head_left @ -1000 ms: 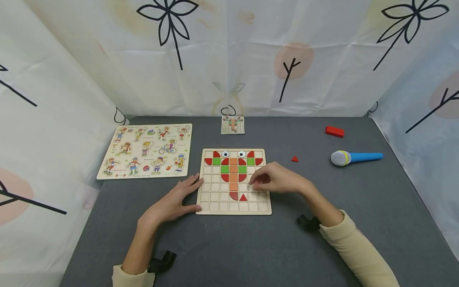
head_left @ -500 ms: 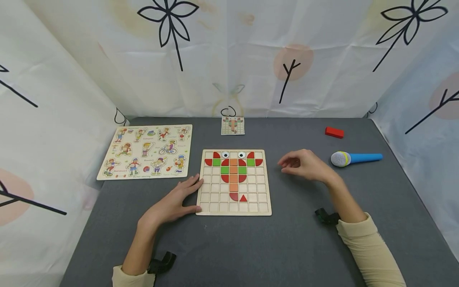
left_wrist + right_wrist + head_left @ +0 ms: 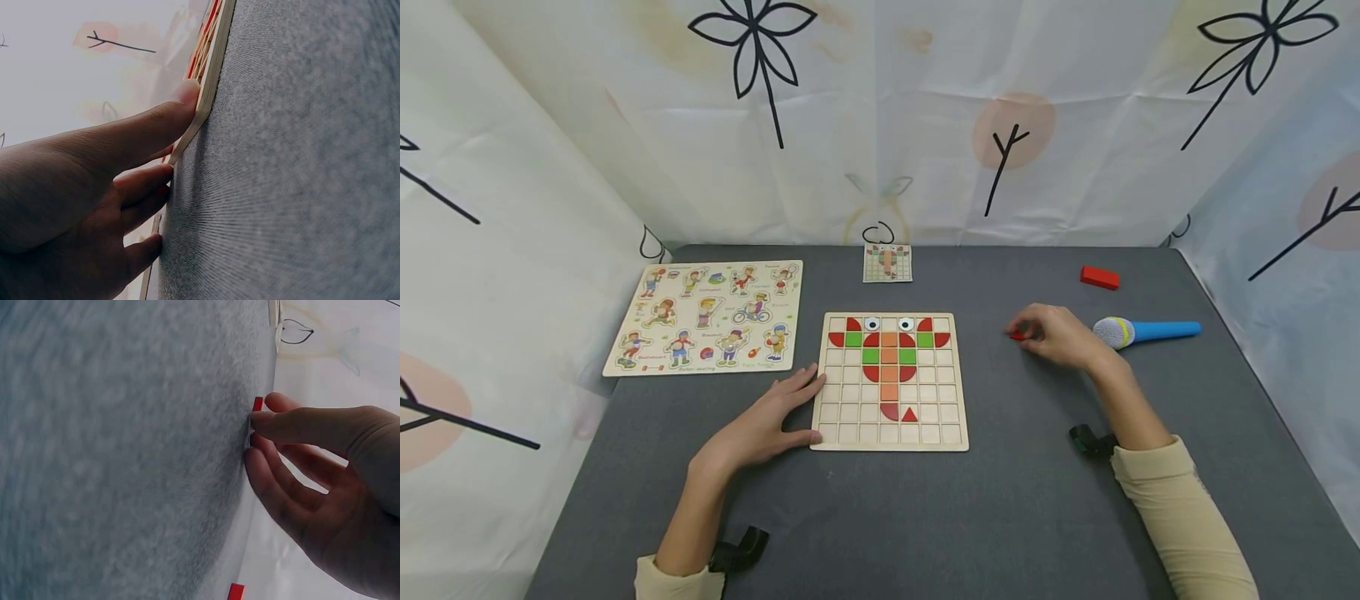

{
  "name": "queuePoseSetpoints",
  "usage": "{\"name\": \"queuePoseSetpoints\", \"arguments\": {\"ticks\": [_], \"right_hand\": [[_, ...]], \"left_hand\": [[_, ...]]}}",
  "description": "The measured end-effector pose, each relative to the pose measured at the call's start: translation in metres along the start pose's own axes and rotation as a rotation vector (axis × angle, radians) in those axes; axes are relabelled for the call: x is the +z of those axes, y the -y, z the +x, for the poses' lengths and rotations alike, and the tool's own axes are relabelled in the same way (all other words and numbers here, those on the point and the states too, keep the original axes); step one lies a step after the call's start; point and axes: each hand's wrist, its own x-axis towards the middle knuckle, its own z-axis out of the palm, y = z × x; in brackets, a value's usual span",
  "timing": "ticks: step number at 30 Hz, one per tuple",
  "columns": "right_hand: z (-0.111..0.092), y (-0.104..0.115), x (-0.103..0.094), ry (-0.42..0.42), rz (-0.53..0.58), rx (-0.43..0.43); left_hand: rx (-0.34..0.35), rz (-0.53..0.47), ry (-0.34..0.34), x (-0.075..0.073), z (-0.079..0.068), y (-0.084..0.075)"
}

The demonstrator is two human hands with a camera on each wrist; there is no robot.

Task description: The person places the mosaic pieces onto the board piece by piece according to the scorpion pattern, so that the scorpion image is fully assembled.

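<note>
A wooden grid board (image 3: 850, 414) lies flat in the middle of the table, with red quarter-round, green square, orange square and eye tiles set in its cells. One red triangle tile (image 3: 910, 415) sits low on the grid. My left hand (image 3: 763, 423) rests along the board's left edge, thumb and fingers spread and touching its side, as the left wrist view also shows. Off to the right of the board, my right hand (image 3: 1060, 337) pinches a loose red triangle tile (image 3: 257, 404) at the table surface; the fingers hide part of it.
A small pattern card (image 3: 887, 263) stands behind the board. A picture puzzle board (image 3: 702, 318) lies at the back left. On the right are a toy microphone (image 3: 1150, 330), close to my right hand, and a red block (image 3: 1100, 277). Printed cloth walls surround the table.
My right hand has left the grid board, moved right and come down on the loose red triangle tile, which it now pinches. The left hand stays at the board's edge.
</note>
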Motion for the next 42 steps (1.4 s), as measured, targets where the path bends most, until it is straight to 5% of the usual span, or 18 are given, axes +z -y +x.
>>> {"name": "queuePoseSetpoints", "arguments": {"ticks": [8,20,26,31,35,42], "right_hand": [[0.0,-0.001,-0.001,0.032,0.034,0.081],[0.001,-0.001,0.003,0.047,0.06,0.095],[-0.004,0.015,0.014,0.03,0.073,0.026],[-0.005,0.045,0.028,0.102,0.143,-0.053],[-0.005,0.071,0.039,0.157,0.166,-0.119],[-0.006,0.108,0.06,0.238,0.193,-0.276]], "left_hand": [[0.04,0.013,-0.029,0.01,0.003,0.022],[0.032,0.016,-0.018,0.008,0.002,0.018],[0.014,0.002,-0.004,-0.002,-0.001,-0.004],[-0.022,0.011,0.015,0.002,0.004,0.009],[0.011,0.009,0.004,0.002,0.002,0.007],[-0.022,0.02,0.022,-0.008,-0.001,-0.018]]}}
